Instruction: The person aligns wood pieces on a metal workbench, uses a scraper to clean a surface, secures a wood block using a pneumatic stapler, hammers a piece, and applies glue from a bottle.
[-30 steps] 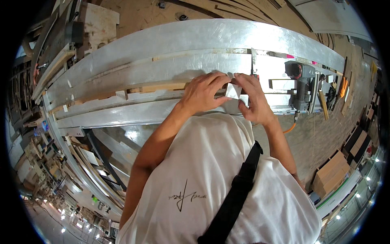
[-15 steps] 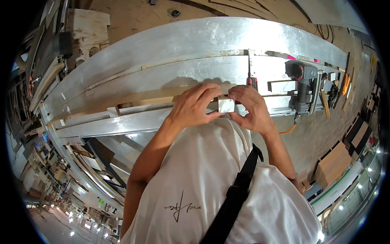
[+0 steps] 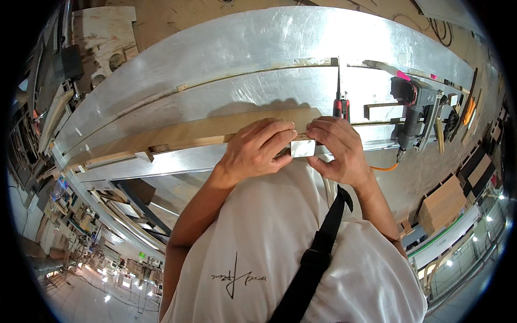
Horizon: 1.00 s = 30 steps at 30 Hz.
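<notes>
Head view: thin dark script (image 3: 235, 275) runs across my white shirt (image 3: 258, 215), lower middle of the frame, upside down; a black strap (image 3: 319, 242) crosses the shirt to its right. White panel with a green edge (image 3: 449, 234), lower right, bears small marks, can't read them.

White block (image 3: 303, 148) sits mid-frame between my hands, at the near edge of the wooden board (image 3: 215, 124). Left hand (image 3: 253, 148): fingers curled, index and thumb pinching the block's left side. Right hand (image 3: 340, 148): fingers bent, thumb opposed, pinching its right side. Exact contact partly hidden by my fingers.

Vs. one second ago: block was tilted cornerwise, now square to me. Board showed as a thin strip, now its broad face shows, running from lower left of the bench to just above my right fingers. Both hands sit lower in frame.

Metal bench (image 3: 258, 37) spans the upper half. Red-and-black-handled tool (image 3: 341, 107) lies right of centre; grey power tool (image 3: 413, 102) farther right, orange hose (image 3: 383, 168) at its lower end. Brown box (image 3: 444, 199), right edge area; contents can't tell.
</notes>
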### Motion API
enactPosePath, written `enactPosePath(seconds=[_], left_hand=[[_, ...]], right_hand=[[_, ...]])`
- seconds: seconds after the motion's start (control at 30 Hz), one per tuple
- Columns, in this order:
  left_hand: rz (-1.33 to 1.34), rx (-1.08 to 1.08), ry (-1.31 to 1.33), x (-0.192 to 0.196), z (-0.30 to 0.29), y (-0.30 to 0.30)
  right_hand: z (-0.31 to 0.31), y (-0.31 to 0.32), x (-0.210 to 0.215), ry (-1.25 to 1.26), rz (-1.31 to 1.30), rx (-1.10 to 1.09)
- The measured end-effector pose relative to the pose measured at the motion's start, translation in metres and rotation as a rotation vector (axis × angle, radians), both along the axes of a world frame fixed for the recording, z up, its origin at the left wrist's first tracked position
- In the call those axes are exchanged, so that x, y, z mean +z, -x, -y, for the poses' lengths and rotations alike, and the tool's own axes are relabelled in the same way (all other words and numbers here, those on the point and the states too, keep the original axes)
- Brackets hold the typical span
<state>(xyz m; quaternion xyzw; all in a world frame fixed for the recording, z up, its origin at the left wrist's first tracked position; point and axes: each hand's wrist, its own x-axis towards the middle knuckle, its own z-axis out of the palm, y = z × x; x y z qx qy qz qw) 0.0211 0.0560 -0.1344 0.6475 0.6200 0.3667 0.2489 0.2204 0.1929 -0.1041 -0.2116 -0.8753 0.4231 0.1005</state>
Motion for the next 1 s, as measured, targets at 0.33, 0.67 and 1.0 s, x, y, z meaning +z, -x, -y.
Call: enactPosePath(seconds=[0.33, 0.67, 1.0], left_hand=[[0.087, 0.051, 0.021, 0.003, -0.007, 0.001], [-0.01, -0.006, -0.035, -0.006, -0.007, 0.0], [-0.016, -0.014, -0.064, -0.011, -0.008, 0.002]], right_hand=[[-0.003, 0.001, -0.004, 0.021, -0.018, -0.007], [-0.006, -0.002, -0.006, 0.043, -0.023, -0.006], [-0.007, -0.008, -0.012, 0.037, -0.092, 0.032]])
